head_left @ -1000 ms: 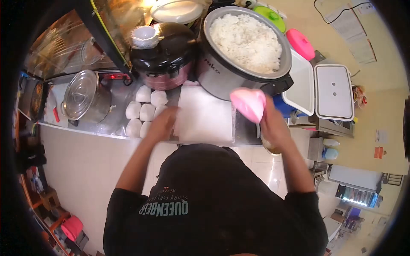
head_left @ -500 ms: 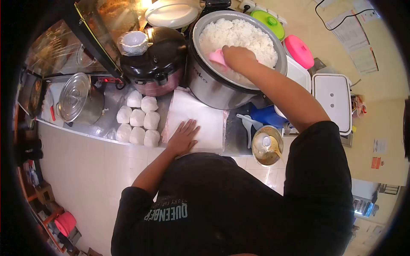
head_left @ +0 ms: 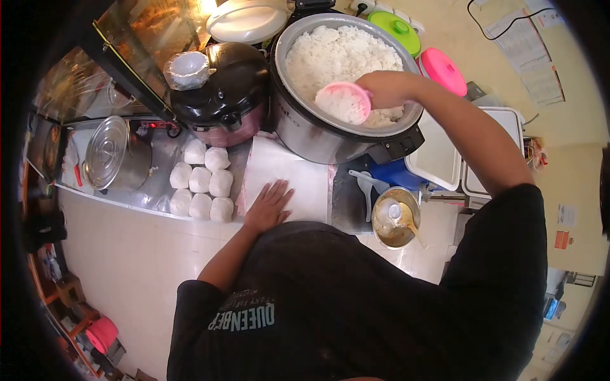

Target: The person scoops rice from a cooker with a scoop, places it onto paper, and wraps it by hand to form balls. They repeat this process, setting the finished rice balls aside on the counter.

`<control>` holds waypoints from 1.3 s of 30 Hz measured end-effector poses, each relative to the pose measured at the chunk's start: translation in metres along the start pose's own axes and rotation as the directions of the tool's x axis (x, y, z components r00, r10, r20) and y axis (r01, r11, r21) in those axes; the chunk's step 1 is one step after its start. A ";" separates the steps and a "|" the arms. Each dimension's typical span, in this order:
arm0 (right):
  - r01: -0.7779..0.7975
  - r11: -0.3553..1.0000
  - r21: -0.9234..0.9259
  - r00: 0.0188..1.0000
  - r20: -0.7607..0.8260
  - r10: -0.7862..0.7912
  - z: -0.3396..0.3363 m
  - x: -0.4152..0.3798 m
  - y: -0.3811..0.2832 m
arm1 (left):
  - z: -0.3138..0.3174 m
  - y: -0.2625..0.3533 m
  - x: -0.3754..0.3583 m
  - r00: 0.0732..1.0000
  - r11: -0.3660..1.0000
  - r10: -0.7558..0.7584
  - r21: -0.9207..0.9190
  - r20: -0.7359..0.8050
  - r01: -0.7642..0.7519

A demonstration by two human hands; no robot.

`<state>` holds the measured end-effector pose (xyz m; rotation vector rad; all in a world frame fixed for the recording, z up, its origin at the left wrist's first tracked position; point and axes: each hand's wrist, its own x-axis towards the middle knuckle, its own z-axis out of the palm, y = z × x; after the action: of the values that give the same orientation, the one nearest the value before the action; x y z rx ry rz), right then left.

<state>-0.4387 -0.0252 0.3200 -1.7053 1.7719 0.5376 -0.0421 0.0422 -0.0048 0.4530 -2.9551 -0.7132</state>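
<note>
My right hand (head_left: 376, 91) grips a pink bowl (head_left: 366, 105) filled with white rice, tilted over the near side of the large rice cooker (head_left: 318, 130). Loose cooked rice (head_left: 340, 51) heaps up inside the cooker's pot. My left hand (head_left: 271, 204) lies flat with fingers spread on a stack of white paper sheets (head_left: 286, 168) at the counter's front edge. Left of the sheets sit several white wrapped rounded packets (head_left: 200, 180) in rows.
A black and pink rice cooker (head_left: 222, 95) carries a small wrapped bowl (head_left: 189, 68). A lidded steel pot (head_left: 121, 155) stands at left. To the right are white spoons (head_left: 365, 190), a metal bowl with a ladle (head_left: 397, 232), a white cooler (head_left: 502, 140) and green (head_left: 397, 30) and pink lids (head_left: 443, 71).
My right hand has turned and raised the pink bowl, so rice now shows in it; the right elbow has swung outward to the right. My left hand stays on the paper.
</note>
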 end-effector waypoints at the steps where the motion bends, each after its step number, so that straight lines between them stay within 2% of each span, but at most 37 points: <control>1: -0.030 0.996 0.081 0.999 0.030 0.028 -0.004 -0.009 0.004 | -0.002 0.000 -0.001 1.000 1.000 0.017 -0.025 -0.022 -0.017; 3: -0.144 0.945 0.292 0.986 0.121 0.113 -0.020 -0.041 -0.010 | -0.011 -0.003 -0.002 0.996 0.996 0.050 -0.071 -0.073 -0.055; 4: -0.107 0.897 0.430 0.994 0.049 0.095 -0.013 -0.052 -0.017 | -0.018 -0.009 -0.003 0.997 0.952 -0.005 -0.305 -0.075 -0.018; 5: -0.060 0.830 0.555 0.996 -0.022 0.087 -0.005 -0.062 -0.021 | -0.027 -0.016 -0.006 0.996 0.851 -0.061 -0.525 -0.062 0.019; 6: -0.006 0.748 0.664 0.993 -0.087 0.085 0.005 -0.071 -0.025 | -0.037 -0.019 -0.008 0.992 0.695 -0.118 -0.716 -0.034 0.058; 7: 0.087 0.622 0.778 0.985 -0.162 0.065 0.025 -0.073 -0.027 | -0.050 -0.019 -0.012 0.998 0.705 -0.070 -0.708 -0.006 0.045; 8: 0.064 0.482 0.874 0.968 -0.172 0.183 0.043 -0.081 -0.044 | -0.067 -0.017 -0.018 0.999 0.708 -0.031 -0.705 0.027 0.041; 9: 0.143 0.267 0.953 0.966 -0.193 0.170 0.064 -0.083 -0.060 | -0.078 -0.017 -0.028 0.998 0.705 0.000 -0.707 0.067 0.047; 10: 0.198 0.024 0.980 0.965 -0.199 0.171 0.089 -0.085 -0.077 | -0.082 -0.016 -0.037 0.996 0.730 0.048 -0.683 0.080 0.019; 12: 0.258 -0.218 0.941 0.955 -0.215 0.203 0.135 -0.084 -0.117 | -0.066 -0.022 -0.059 0.988 0.844 0.070 -0.536 0.135 0.013; 13: 0.206 -0.366 0.907 0.964 -0.126 0.232 0.151 -0.083 -0.139 | -0.059 -0.022 -0.068 0.990 0.875 0.080 -0.484 0.112 -0.016; 14: 0.206 -0.468 0.860 0.970 -0.114 0.216 0.183 -0.073 -0.149 | -0.051 -0.020 -0.072 0.991 0.903 0.100 -0.426 0.087 -0.054; 16: 0.239 -0.502 0.831 0.961 -0.127 0.247 0.227 -0.050 -0.168 | -0.046 -0.023 -0.070 0.988 0.935 0.139 -0.338 0.074 -0.106; 18: 0.241 -0.489 0.838 0.954 -0.112 0.279 0.261 -0.023 -0.173 | -0.044 -0.026 -0.064 0.980 0.948 0.169 -0.289 0.104 -0.133; 19: 0.283 -0.361 0.889 0.936 -0.173 0.307 0.290 -0.002 -0.164 | -0.045 -0.024 -0.063 0.982 0.952 0.178 -0.263 0.066 -0.155; 20: 0.383 0.032 0.923 0.828 -0.359 0.431 0.313 0.014 -0.162 | -0.049 -0.022 -0.063 0.982 0.956 0.188 -0.236 0.029 -0.176; 21: 0.385 0.428 0.817 0.689 -0.564 0.456 0.332 0.029 -0.162 | -0.051 -0.022 -0.063 0.980 0.958 0.200 -0.205 -0.010 -0.198; 23: 0.227 0.804 0.550 0.611 -0.723 0.322 0.344 0.031 -0.175 | -0.047 -0.021 -0.078 0.997 0.960 0.018 -0.279 0.080 0.005; 24: 0.166 0.878 0.448 0.702 -0.679 0.214 0.352 0.035 -0.183 | -0.044 -0.022 -0.083 0.989 0.946 -0.072 -0.306 0.127 0.108; 25: 0.118 0.935 0.335 0.788 -0.605 0.117 0.364 0.040 -0.191 | -0.042 -0.022 -0.087 0.997 0.953 -0.047 -0.295 0.064 0.064; 26: 0.089 0.972 0.216 0.865 -0.501 0.032 0.378 0.041 -0.199 | -0.039 -0.020 -0.094 1.000 0.958 -0.023 -0.286 0.009 0.025; 27: 0.077 0.982 0.174 0.822 -0.568 0.036 0.378 0.043 -0.204 | -0.039 -0.017 -0.100 0.999 0.962 0.004 -0.273 -0.046 -0.016; 30: -0.028 0.988 0.151 0.873 -0.478 0.098 0.368 0.043 -0.208 | -0.042 -0.018 -0.102 1.000 0.952 0.010 -0.307 0.004 -0.008; 33: -0.029 0.976 0.214 0.895 -0.430 0.121 0.365 0.045 -0.207 | -0.055 -0.024 -0.102 0.991 0.944 0.082 -0.326 0.107 -0.043; 36: 0.148 0.888 0.435 0.904 -0.424 0.057 0.362 0.043 -0.184 | -0.061 -0.035 -0.110 0.955 0.957 0.189 -0.261 0.228 -0.127; 39: 0.137 0.718 0.682 0.850 -0.453 0.268 0.341 0.014 -0.169 | -0.073 -0.035 -0.112 0.938 0.954 0.230 -0.249 0.260 -0.165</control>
<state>-0.2202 0.1781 0.0828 -1.2776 2.0379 -0.6134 0.0839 0.0145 0.0442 0.0309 -3.0621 -1.1561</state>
